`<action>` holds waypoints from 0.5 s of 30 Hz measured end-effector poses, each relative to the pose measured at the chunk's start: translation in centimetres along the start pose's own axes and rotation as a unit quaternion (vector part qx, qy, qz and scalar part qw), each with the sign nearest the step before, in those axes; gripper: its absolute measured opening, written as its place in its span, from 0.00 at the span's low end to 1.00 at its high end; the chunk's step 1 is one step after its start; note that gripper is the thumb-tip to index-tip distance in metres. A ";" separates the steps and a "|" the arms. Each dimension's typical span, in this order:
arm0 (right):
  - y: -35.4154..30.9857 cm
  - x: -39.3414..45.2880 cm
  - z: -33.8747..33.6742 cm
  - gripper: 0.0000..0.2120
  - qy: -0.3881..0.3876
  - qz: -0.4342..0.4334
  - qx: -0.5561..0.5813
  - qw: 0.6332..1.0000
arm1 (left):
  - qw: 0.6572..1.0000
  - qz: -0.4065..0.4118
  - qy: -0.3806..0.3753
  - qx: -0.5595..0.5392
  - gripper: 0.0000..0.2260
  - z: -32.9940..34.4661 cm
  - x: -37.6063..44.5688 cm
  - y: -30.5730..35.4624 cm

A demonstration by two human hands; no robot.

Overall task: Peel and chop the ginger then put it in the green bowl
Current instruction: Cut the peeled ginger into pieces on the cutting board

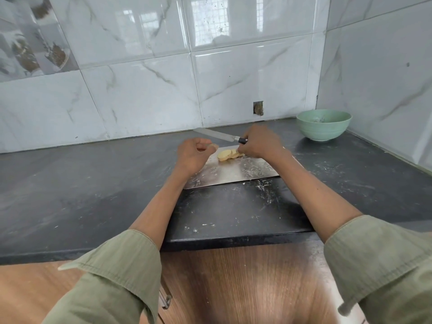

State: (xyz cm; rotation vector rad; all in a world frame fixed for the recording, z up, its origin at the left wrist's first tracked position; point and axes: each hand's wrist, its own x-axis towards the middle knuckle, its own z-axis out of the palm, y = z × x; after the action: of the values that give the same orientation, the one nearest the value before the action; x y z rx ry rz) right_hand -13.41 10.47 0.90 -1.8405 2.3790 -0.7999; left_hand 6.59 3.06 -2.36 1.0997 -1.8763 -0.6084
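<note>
- Ginger (226, 155) lies on the cutting board (233, 171), between both hands.
- Board rests mid-tabletop (93, 183).
- Knife (217, 134) lies behind the ginger.
- Bowl (323, 125) sits far right, by the wall corner.

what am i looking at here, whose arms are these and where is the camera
There is no machine here. The single picture comes from a wide-angle camera worn on a person's head, looking forward and down, so the two arms in olive sleeves are that person's own.

They work at a dark countertop in a tiled corner. On it lies a shiny metal cutting board carrying pale, peeled ginger slices. The right hand grips a knife by its dark handle, blade pointing left, raised over the board's far edge. The left hand pinches a small ginger piece. A green bowl waits at the far right, near the corner.
</note>
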 end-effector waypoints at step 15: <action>0.6 1.2 0.6 0.08 -0.040 0.018 0.087 0.995 | 0.930 0.160 -0.234 0.233 0.22 4.1 2.5 0.8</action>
State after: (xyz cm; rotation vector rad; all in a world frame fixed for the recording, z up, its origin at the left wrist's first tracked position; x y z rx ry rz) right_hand -14.07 9.29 0.48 -1.7250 2.2113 -0.8806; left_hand 2.09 1.30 -2.79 0.9492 -2.6472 -0.2459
